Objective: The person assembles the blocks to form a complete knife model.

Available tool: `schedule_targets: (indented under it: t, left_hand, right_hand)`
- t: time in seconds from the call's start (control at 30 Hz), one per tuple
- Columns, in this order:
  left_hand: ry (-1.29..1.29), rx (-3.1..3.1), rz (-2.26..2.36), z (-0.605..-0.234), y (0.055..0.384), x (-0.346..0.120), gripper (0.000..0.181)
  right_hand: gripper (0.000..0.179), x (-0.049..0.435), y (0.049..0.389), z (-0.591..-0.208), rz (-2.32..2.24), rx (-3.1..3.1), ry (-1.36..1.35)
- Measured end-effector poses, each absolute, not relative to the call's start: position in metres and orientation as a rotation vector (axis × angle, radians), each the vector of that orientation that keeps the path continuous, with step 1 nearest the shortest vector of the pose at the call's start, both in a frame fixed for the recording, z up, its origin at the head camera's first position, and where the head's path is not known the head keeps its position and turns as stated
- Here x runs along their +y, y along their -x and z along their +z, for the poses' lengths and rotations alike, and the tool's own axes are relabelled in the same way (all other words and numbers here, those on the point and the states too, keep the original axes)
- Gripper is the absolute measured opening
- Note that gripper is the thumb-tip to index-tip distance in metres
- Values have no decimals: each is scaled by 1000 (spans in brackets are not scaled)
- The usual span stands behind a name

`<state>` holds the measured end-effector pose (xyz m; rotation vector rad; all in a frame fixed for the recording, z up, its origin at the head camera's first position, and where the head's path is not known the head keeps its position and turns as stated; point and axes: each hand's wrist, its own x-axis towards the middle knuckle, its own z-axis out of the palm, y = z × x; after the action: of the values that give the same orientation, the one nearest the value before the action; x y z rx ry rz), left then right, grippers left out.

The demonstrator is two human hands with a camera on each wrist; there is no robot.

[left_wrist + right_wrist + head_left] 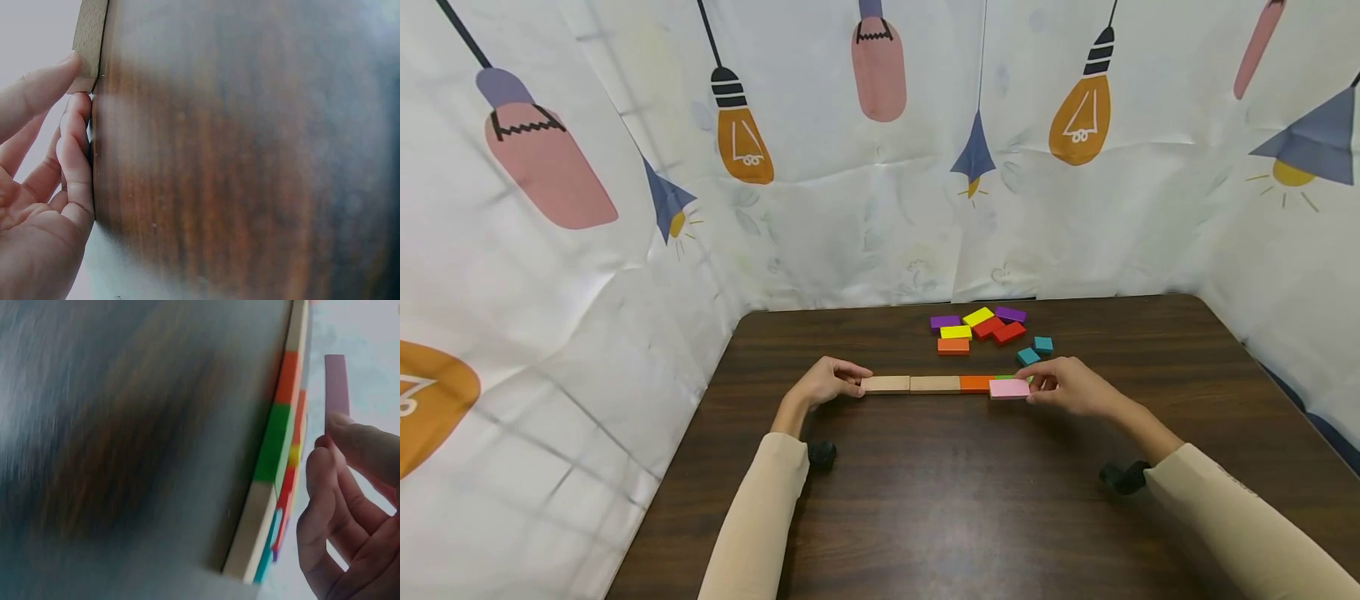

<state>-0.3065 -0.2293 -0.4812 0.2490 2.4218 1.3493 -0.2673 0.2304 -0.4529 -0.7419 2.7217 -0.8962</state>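
Observation:
A straight row of blocks lies across the dark table, with a plain wooden block (886, 384) at its left end. Beside that come a second wooden block (935, 384), an orange block (975, 384) and a green block (273, 444). The right wrist view shows another wooden block (250, 528) past the green one; my right hand covers it in the head view. My left hand (823, 383) pinches the row's left end between thumb and fingers. My right hand (1075, 387) pinches a pink block (1009, 389) by its right end, holding it above the row's right part.
Behind the row lies a loose group of coloured blocks: purple (944, 322), yellow (956, 332), orange (953, 347) and red (1009, 333). Two teal blocks (1028, 357) lie near my right hand. A patterned white curtain (850, 233) hangs behind the table (925, 500).

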Motion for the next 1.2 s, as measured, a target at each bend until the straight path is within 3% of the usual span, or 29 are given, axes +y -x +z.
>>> schedule_targets:
  t: [0.57, 1.2]
  left_hand:
    - [-263, 2423, 1349, -480, 306, -229, 32]
    - [-272, 2419, 1372, -481, 307, -229, 27]
  right_hand:
    - [27, 184, 267, -471, -896, 2591, 790]
    - [20, 169, 269, -479, -958, 2595, 698]
